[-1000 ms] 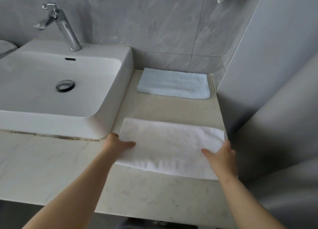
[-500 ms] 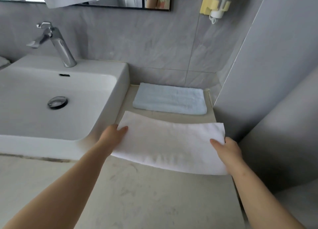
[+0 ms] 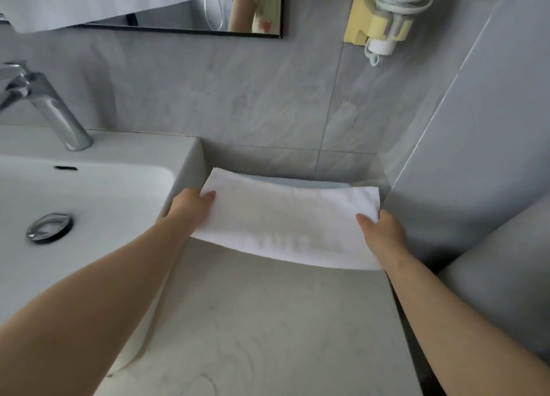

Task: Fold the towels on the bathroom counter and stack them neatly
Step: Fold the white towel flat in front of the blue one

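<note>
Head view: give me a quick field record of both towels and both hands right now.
white towel: folded, lifted off the counter, partly over the blue towel
blue towel: folded, at the counter's rear, mostly hidden
left hand: grips white towel's left end
right hand: grips white towel's right end
stack: not yet made

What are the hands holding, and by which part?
A folded white towel: the left hand grips its left end, the right hand its right end.
</note>
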A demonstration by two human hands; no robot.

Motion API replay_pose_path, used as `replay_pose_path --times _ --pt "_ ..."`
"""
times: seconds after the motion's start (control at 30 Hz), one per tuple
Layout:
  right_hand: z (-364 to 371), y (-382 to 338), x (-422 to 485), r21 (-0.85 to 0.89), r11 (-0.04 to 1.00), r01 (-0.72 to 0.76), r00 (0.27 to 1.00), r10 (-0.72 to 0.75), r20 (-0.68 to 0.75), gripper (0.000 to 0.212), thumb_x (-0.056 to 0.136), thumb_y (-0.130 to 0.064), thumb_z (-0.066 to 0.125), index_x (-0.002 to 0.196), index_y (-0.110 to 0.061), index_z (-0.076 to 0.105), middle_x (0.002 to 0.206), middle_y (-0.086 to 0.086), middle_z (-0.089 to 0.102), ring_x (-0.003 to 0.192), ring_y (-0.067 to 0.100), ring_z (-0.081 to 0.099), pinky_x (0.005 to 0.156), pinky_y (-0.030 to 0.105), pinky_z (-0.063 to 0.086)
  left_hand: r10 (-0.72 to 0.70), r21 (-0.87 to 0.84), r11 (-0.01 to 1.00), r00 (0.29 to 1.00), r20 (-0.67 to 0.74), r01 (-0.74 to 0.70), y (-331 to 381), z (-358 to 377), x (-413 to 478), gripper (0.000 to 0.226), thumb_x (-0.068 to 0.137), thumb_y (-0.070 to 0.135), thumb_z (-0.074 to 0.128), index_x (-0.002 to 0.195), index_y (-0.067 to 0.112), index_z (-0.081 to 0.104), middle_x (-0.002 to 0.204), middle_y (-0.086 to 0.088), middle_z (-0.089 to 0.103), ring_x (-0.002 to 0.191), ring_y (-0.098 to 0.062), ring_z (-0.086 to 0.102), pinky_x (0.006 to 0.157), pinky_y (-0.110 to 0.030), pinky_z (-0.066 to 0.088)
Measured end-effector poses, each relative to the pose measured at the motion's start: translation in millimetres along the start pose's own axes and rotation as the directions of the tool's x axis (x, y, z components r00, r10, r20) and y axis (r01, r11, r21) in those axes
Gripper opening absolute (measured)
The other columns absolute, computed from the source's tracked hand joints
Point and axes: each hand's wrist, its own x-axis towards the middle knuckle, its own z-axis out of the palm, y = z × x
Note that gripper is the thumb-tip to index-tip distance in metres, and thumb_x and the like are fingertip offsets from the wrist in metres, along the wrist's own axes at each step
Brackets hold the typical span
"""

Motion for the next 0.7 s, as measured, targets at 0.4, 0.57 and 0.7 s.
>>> replay_pose_path --times 0.4,0.57,0.7 --pt "29 -17 73 -0.091 0.995 -0.045 0.999 0.046 0.008 0.033 0.097 -0.023 0.046 0.115 0.004 0.049 0.12 0.024 0.054 0.109 0.039 0.052 0.084 0.038 0.042 -0.026 0.001 1.0 0.999 0.028 0.026 30 26 63 0.04 0.1 0.03 0.039 0.12 -0.001 0.054 0.122 -0.021 0.055 0.112 -0.037 0.051 0.078 -0.03 0.035" --pt "40 -14 84 -0.105 0.99 -0.099 0.994 0.102 0.024 0.03 0.098 -0.019 0.044 0.117 0.004 0.047 0.123 0.023 0.053 0.112 0.039 0.052 0.082 0.034 0.04 -0.046 0.035 0.998 0.998 0.037 0.044 29 38 69 0.038 0.102 0.023 0.036 0.126 -0.001 0.051 0.127 -0.022 0.053 0.116 -0.037 0.05 0.084 -0.032 0.037" --pt "45 -10 86 -0.116 0.986 -0.122 0.991 0.126 0.032 0.032 0.099 -0.02 0.042 0.12 0.004 0.046 0.126 0.024 0.051 0.114 0.04 0.05 0.08 0.034 0.039 -0.08 0.084 0.994 0.996 0.037 0.076 20 46 71 0.041 0.102 0.026 0.035 0.125 -0.004 0.051 0.126 -0.023 0.053 0.115 -0.039 0.051 0.089 -0.035 0.04"
